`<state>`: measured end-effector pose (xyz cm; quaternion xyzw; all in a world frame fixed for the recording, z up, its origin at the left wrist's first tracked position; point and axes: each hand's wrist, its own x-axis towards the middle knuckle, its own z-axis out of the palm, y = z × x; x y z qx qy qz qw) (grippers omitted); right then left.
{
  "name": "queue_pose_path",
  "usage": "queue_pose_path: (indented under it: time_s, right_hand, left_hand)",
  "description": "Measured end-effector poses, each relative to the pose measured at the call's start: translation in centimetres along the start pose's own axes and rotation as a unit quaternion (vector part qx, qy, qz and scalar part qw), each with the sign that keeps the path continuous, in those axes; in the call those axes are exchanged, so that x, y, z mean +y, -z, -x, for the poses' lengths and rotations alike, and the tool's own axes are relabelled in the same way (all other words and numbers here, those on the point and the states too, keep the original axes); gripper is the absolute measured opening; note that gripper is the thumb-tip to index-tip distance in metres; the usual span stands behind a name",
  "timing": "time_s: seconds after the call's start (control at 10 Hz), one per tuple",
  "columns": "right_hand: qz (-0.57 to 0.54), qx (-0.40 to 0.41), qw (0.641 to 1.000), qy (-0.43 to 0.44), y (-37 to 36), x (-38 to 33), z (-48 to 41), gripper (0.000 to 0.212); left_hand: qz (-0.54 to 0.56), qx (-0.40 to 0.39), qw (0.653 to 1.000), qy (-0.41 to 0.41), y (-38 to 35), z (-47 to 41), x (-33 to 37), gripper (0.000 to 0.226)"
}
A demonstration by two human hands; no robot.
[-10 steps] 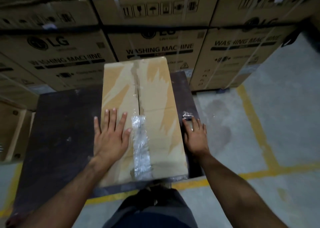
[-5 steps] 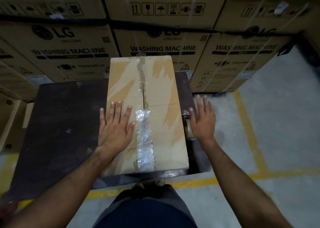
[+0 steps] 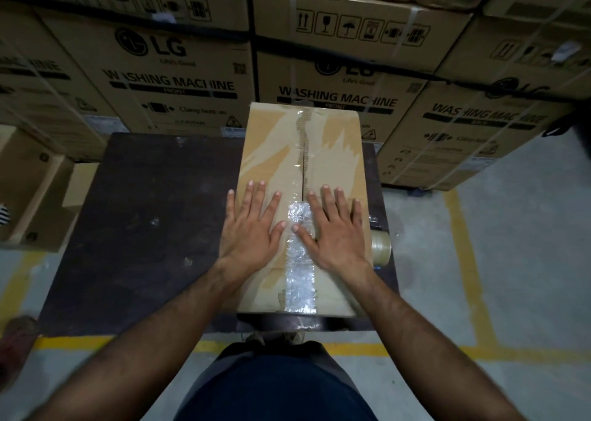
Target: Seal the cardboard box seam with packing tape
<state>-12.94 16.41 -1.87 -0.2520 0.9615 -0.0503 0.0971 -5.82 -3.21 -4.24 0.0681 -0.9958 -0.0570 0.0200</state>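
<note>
Lower centre: crinkled clear packing tape strip covers the near half of the seam of the tan cardboard box on the dark brown table. Left hand and right hand lie flat, fingers spread, flanking the strip. Right: tape roll. Top: stacked printed washing-machine cartons.

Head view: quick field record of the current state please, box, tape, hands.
box: cardboard box on dark table
seam: strip of clear tape over near part only; far part untaped
tape roll: tape roll on table, right of box
left hand: left hand flat on box, left of seam
right hand: right hand flat on box, thumb on tape
</note>
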Motion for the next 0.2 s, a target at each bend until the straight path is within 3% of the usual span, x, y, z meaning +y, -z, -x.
queue_pose_path:
  time_s: [0.2]
  right_hand:
    - [-0.01, 0.021, 1.0, -0.01, 1.06, -0.65, -0.28, 0.082]
  left_hand:
    - [0.028, -0.017, 0.999, 0.01, 0.63, -0.19, -0.05, 0.072]
